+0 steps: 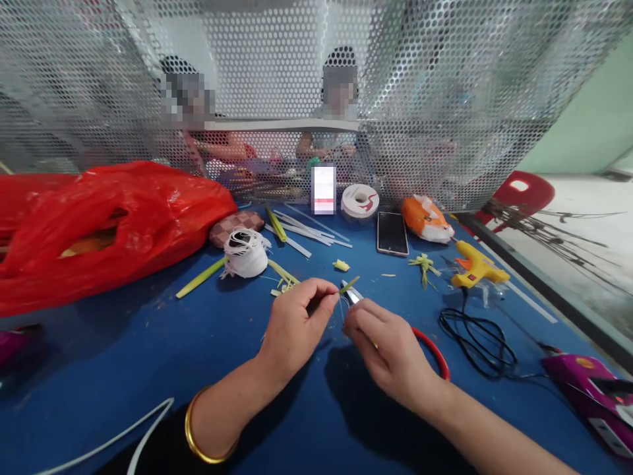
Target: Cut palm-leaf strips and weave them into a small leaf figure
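Left hand (pixel 297 320) pinches a green strip (pixel 351 284), seemingly steadying it beside scissors (pixel 353 296) clasped in the right hand's curled fingers (pixel 378 318); glue gun (pixel 477 265) near blue table's (pixel 297 429) right edge

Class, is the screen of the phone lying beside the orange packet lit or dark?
Dark: the phone lies face up, showing black with no lit display. Whether it is switched off or merely asleep, I cannot tell.

The bag (pixel 168 204) lay on the left of the table (pixel 128 356), the string (pixel 250 260) right of it, the glue gun (pixel 477 267) on the right, a packet (pixel 426 219) behind it
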Motion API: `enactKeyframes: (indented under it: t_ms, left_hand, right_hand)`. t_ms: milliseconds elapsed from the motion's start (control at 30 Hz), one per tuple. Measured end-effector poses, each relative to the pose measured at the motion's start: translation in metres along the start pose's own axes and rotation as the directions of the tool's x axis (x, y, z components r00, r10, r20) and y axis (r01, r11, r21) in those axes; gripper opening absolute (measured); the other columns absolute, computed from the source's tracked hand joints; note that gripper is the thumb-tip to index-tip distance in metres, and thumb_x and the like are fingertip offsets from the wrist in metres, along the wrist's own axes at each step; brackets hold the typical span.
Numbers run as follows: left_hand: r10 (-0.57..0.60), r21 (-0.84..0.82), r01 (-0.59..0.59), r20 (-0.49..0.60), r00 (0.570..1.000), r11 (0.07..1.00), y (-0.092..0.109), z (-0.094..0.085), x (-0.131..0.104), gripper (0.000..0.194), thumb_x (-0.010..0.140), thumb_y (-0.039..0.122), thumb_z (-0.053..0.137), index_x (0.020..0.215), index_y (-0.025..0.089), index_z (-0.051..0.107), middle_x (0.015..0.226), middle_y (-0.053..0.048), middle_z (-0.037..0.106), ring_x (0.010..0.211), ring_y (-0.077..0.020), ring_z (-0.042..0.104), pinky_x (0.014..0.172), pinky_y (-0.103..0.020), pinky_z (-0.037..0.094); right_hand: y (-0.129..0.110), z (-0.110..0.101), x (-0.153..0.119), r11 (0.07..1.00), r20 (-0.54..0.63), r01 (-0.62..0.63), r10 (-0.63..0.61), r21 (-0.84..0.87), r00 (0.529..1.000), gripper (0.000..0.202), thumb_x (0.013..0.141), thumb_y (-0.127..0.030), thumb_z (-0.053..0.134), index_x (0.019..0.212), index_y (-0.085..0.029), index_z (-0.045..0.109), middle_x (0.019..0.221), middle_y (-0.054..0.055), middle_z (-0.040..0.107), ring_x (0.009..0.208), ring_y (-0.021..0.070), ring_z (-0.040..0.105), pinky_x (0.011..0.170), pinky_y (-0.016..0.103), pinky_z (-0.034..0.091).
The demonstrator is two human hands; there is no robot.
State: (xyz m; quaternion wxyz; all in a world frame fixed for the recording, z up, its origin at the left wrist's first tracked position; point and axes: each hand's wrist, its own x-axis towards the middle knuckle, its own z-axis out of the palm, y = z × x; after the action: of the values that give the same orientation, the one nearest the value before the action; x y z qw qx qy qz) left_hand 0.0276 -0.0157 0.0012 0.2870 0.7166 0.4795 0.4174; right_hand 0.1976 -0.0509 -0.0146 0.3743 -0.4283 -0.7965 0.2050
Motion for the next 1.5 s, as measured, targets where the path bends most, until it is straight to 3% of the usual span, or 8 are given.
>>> enactKeyframes:
  t_ms: [100,167,333,567,1033,1200,1333,1500]
  left_hand:
    - [0.057,0.044,-0.058,0.037,0.998,0.997,-0.002,0.000,0.000,0.014,0.088,0.021,0.057,0.092,0.022,0.070,0.090,0.000,0.073,0.083,-0.0145,0.066,0.075,-0.024,0.048]
    - [0.056,0.049,-0.060,0.081,0.995,0.997,-0.001,0.001,0.000,0.014,0.087,0.019,0.058,0.091,0.022,0.070,0.090,0.000,0.074,0.083,-0.0152,0.067,0.075,-0.025,0.048]
    - [0.010,0.025,-0.015,0.169,0.985,1.000,0.001,0.003,-0.001,0.017,0.086,0.014,0.055,0.089,0.021,0.070,0.085,0.000,0.073,0.079,-0.0152,0.066,0.074,-0.026,0.049]
    - [0.069,0.093,-0.089,0.198,0.978,0.992,0.002,0.004,-0.003,0.015,0.088,0.017,0.055,0.087,0.020,0.070,0.085,-0.001,0.071,0.082,-0.0156,0.065,0.075,-0.026,0.046]
    - [-0.021,0.051,0.010,0.227,0.974,0.999,0.001,0.007,0.000,0.017,0.084,0.015,0.054,0.085,0.020,0.071,0.083,-0.002,0.072,0.082,-0.0164,0.065,0.075,-0.028,0.047]
    - [-0.061,0.082,0.040,0.273,0.960,0.996,-0.004,0.009,-0.001,0.019,0.084,0.016,0.054,0.082,0.021,0.072,0.083,-0.001,0.072,0.080,-0.0163,0.064,0.072,-0.027,0.046]
    - [-0.077,0.157,0.019,0.374,0.924,0.987,-0.006,0.009,-0.004,0.020,0.081,0.015,0.054,0.079,0.022,0.073,0.079,0.001,0.071,0.077,-0.0167,0.063,0.066,-0.026,0.044]
    - [0.021,0.037,-0.046,0.507,0.862,0.998,-0.002,0.007,-0.004,0.017,0.080,0.014,0.058,0.081,0.023,0.073,0.082,0.001,0.072,0.080,-0.0156,0.064,0.073,-0.026,0.046]
  right_hand:
    - [-0.005,-0.001,-0.002,0.991,-0.006,0.130,-0.131,-0.033,0.991,0.018,0.090,-0.007,0.044,0.087,-0.020,0.056,0.097,0.009,0.060,0.086,0.0182,0.057,0.071,0.029,0.045]
    - [-0.005,-0.001,-0.001,0.985,-0.034,0.148,-0.145,0.093,0.989,0.017,0.090,-0.007,0.046,0.087,-0.020,0.056,0.107,0.010,0.060,0.098,0.0198,0.058,0.080,0.031,0.047]
    - [-0.002,0.004,0.001,0.828,-0.049,-0.066,0.112,0.557,0.992,0.018,0.097,-0.019,0.044,0.081,-0.021,0.051,0.086,0.004,0.060,0.084,0.0166,0.057,0.077,0.030,0.048]
    - [-0.004,0.001,-0.005,0.962,0.026,0.031,-0.040,0.273,0.999,0.016,0.096,-0.015,0.040,0.082,-0.022,0.042,0.079,0.000,0.046,0.071,0.0142,0.043,0.066,0.027,0.039]
    - [-0.001,0.005,-0.003,0.973,0.042,0.056,-0.067,0.224,0.997,0.016,0.096,-0.014,0.039,0.083,-0.022,0.042,0.078,0.001,0.047,0.070,0.0146,0.043,0.063,0.027,0.038]
    - [-0.002,-0.005,0.002,0.968,0.026,0.097,-0.106,0.233,0.994,0.014,0.095,-0.013,0.042,0.086,-0.021,0.050,0.083,0.004,0.057,0.075,0.0155,0.052,0.068,0.029,0.043]
    - [0.002,-0.014,0.007,0.966,-0.075,0.048,-0.030,0.252,0.997,0.014,0.094,-0.015,0.048,0.084,-0.020,0.056,0.092,0.006,0.062,0.085,0.0171,0.058,0.076,0.030,0.046]
    - [0.012,-0.016,0.012,0.955,-0.132,-0.070,0.112,0.289,0.985,0.018,0.090,-0.018,0.053,0.074,-0.019,0.060,0.085,0.005,0.063,0.083,0.0169,0.059,0.076,0.030,0.046]
